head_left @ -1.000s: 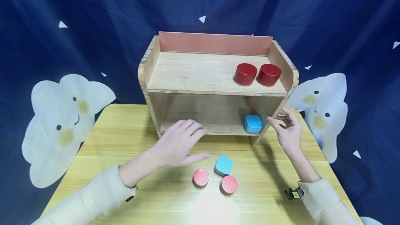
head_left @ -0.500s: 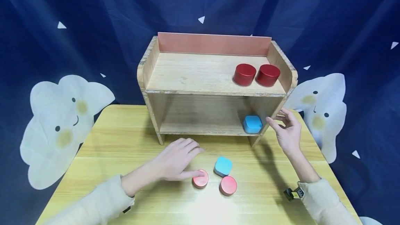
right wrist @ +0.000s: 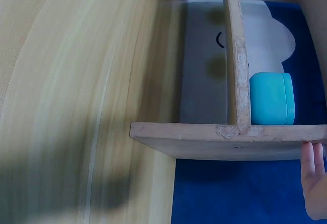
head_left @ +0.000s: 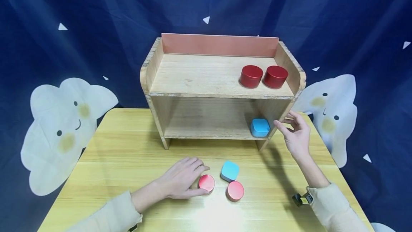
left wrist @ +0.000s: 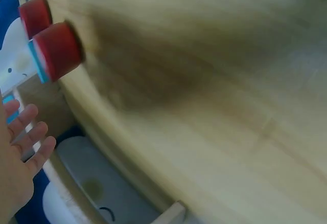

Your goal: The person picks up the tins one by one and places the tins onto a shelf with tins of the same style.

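My left hand (head_left: 183, 179) is low over the table, spread around a small round red tin (head_left: 206, 182). Its thumb lies at the tin's near side and its forefinger at the far side. In the left wrist view the fingers (left wrist: 34, 132) look relaxed and apart. Just right of that tin are a second red tin (head_left: 235, 191) and a rounded-square blue tin (head_left: 230, 171). My right hand (head_left: 297, 137) rests at the right side panel of a two-level wooden shelf (head_left: 209, 95), thumb by the front edge. Straight fingertips (right wrist: 309, 162) touch the panel's outer face in the right wrist view.
Two dark red tins (head_left: 251, 76) stand on the upper level at the right. Another blue tin (head_left: 260, 127) sits on the lower level by the right panel. The shelf stands at the back of the wooden table (head_left: 122, 139), before a dark blue curtain (head_left: 128, 10).
My left hand has come down and toward me, from in front of the shelf to around the left red tin. My right hand has stayed at the shelf's side.
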### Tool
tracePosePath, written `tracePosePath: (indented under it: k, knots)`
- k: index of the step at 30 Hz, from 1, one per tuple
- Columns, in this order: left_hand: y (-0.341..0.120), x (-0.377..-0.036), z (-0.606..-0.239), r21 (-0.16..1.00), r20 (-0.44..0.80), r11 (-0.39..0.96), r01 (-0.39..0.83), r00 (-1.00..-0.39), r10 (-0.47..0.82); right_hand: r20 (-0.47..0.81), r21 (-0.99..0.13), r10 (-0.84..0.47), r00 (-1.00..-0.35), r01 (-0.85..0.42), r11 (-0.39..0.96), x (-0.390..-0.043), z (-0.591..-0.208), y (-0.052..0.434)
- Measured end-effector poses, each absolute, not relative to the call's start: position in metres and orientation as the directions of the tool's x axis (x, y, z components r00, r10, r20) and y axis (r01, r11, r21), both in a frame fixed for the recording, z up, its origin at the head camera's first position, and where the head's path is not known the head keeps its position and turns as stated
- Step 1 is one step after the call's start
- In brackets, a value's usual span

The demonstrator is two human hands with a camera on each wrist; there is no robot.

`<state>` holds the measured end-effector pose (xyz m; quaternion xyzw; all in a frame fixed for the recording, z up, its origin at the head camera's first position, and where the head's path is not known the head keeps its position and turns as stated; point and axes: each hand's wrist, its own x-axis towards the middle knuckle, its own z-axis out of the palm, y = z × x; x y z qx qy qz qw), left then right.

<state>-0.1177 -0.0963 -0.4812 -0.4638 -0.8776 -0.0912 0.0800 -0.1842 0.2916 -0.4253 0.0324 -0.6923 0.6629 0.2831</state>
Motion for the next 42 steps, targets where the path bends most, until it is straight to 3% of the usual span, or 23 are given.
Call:
tracePosePath:
  k: [5,22,42]
  knots:
    - [-0.097,-0.114,-0.496,0.136,0.176,0.584,0.800,-0.599,0.781,0.435,-0.900,0.332,-0.837,-0.414,0.136,-0.184,-0.425,0.292]
    - [-0.092,-0.111,-0.529,0.182,0.155,0.629,0.755,-0.654,0.740,0.427,-0.904,0.330,-0.842,-0.408,0.130,-0.185,-0.428,0.293]
    - [-0.094,-0.117,-0.537,0.143,0.150,0.633,0.761,-0.649,0.746,0.436,-0.900,0.319,-0.842,-0.416,0.132,-0.187,-0.429,0.294]
